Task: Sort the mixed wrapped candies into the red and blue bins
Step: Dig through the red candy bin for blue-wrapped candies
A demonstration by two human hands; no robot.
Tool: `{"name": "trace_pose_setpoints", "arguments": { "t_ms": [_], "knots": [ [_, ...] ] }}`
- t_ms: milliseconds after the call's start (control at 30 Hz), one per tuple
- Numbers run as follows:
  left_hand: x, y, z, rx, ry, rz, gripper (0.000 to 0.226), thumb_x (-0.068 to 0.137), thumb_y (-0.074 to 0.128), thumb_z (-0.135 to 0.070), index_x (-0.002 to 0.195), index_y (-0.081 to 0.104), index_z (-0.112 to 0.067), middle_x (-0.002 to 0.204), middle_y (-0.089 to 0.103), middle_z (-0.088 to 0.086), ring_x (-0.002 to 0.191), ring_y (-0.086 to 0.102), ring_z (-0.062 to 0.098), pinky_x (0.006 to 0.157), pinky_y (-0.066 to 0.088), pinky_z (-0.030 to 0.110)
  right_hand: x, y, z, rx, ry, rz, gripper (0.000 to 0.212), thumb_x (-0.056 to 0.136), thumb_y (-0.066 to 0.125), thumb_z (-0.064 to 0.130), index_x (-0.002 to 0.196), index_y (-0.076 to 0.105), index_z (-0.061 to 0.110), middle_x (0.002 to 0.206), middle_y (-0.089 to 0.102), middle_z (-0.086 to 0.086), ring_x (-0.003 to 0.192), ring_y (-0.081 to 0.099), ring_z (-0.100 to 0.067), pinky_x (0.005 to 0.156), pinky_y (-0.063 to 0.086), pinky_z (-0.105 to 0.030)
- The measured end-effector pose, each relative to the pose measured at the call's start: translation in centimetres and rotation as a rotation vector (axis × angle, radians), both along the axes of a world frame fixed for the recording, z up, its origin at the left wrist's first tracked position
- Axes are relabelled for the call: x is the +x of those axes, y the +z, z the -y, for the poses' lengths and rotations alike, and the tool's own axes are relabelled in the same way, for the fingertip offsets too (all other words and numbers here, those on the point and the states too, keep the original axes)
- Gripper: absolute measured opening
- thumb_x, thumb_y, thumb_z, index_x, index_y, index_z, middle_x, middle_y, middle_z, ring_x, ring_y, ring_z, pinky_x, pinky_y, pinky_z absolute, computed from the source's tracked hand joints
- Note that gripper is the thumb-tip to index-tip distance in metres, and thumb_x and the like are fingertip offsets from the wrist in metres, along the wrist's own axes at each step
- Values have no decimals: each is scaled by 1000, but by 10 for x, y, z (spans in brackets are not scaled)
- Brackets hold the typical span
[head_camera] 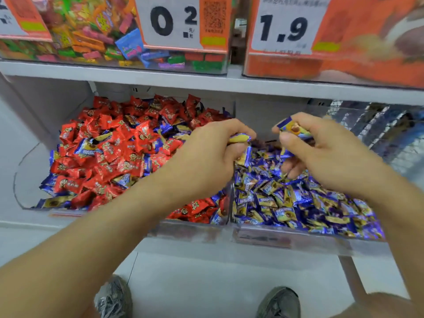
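Both forearms are bare with no sleeves showing, and the feet wear grey lace-up sneakers, the left shoe [114,297] and right shoe [279,302].

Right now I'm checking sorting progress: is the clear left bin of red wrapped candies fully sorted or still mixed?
Still mixed: blue-and-gold wrapped candies lie scattered among the red wrapped candies in the clear left bin.

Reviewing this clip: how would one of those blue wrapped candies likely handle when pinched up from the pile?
The blue wrapped candy pinched in the right hand looks small, so probably light. Its glossy wrapper may be slippery and crinkle. Being flattish with crimped ends, it would likely slide off the heap rather than roll.
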State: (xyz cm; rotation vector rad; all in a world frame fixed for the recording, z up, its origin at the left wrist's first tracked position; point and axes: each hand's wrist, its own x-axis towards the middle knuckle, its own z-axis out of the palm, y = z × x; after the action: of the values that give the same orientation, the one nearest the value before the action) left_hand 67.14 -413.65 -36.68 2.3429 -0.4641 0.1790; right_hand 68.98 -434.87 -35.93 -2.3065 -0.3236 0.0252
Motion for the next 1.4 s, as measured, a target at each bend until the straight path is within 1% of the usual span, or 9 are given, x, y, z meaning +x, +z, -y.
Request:
{"name": "trace_pose_setpoints", "arguments": {
  "t_ms": [100, 200, 333, 500, 700, 833, 1033, 1300, 1400],
  "knots": [
    [15, 1, 46, 71, -101, -84, 34, 97, 56, -18, 131, 57, -24, 117, 60, 0, 101, 59, 14, 91, 46, 30, -4, -7, 28, -247, -20, -81, 22, 99, 56, 23, 113, 58, 40, 76, 70, 0, 54, 66, -11, 55, 49, -24],
    [22, -4, 71, 215, -229, -130, 54, 91, 67, -20, 141, 46, -21, 128, 53, 4, 114, 55, 19, 101, 43, 31, -3, -9, 48, -386, -75, -76, 48, 91, 67, 30, 131, 50, 50, 112, 59, 0, 61, 62, 0, 58, 41, -19],
    [15, 1, 50, 282, -180, 75, 40, 94, 62, -16, 133, 53, -23, 125, 51, -4, 111, 50, 10, 97, 38, 23, -3, -1, 62, -473, -94, -13, 56, 86, 68, 48, 138, 48, 48, 128, 55, -1, 95, 64, -10, 90, 48, -32],
    [-3, -5, -30, 310, -48, 175, 10, 89, 68, -26, 96, 74, -29, 82, 64, -21, 74, 57, -4, 74, 46, 18, -9, 12, 42, -534, -97, 93, 30, 94, 61, 41, 123, 66, 37, 119, 69, 9, 106, 57, -12, 89, 41, -28],
    [0, -48, -90, 502, -235, -106, 46, 81, 72, -50, 126, 61, -41, 123, 57, -24, 109, 51, -7, 93, 32, 4, -23, 14, -41, -158, 277, 134, 14, 86, 69, 39, 98, 74, 37, 74, 70, 17, 78, 66, 0, 75, 47, -13],
    [5, -52, -99, 457, -280, -89, 47, 82, 74, -45, 127, 60, -40, 120, 56, -23, 105, 46, -8, 89, 28, -2, -17, 5, -82, -232, 475, 196, 23, 82, 78, 34, 104, 72, 32, 88, 71, 14, 86, 65, -3, 82, 49, -24],
    [10, -52, -110, 433, -196, -16, 29, 82, 74, -24, 110, 68, -31, 97, 60, -14, 85, 52, 6, 82, 49, 34, 2, -17, -118, -684, 502, 213, 47, 78, 77, 46, 121, 62, 35, 96, 44, 17, 94, 45, -7, 93, 47, -35],
    [9, -44, -139, 358, -42, 16, 23, 88, 69, -25, 110, 67, -31, 91, 69, -10, 75, 59, 7, 74, 50, 30, 13, -19, -126, -707, 489, 162, 45, 72, 81, 53, 111, 70, 31, 102, 64, 12, 96, 58, -10, 88, 51, -36],
    [6, -47, -134, 324, -60, 12, 24, 91, 65, -32, 115, 67, -29, 94, 65, -16, 77, 57, 1, 73, 47, 19, 22, -5, -115, -503, 433, 198, 38, 67, 89, 42, 100, 74, 32, 93, 65, 14, 87, 61, -4, 82, 53, -31]
  ]
}}
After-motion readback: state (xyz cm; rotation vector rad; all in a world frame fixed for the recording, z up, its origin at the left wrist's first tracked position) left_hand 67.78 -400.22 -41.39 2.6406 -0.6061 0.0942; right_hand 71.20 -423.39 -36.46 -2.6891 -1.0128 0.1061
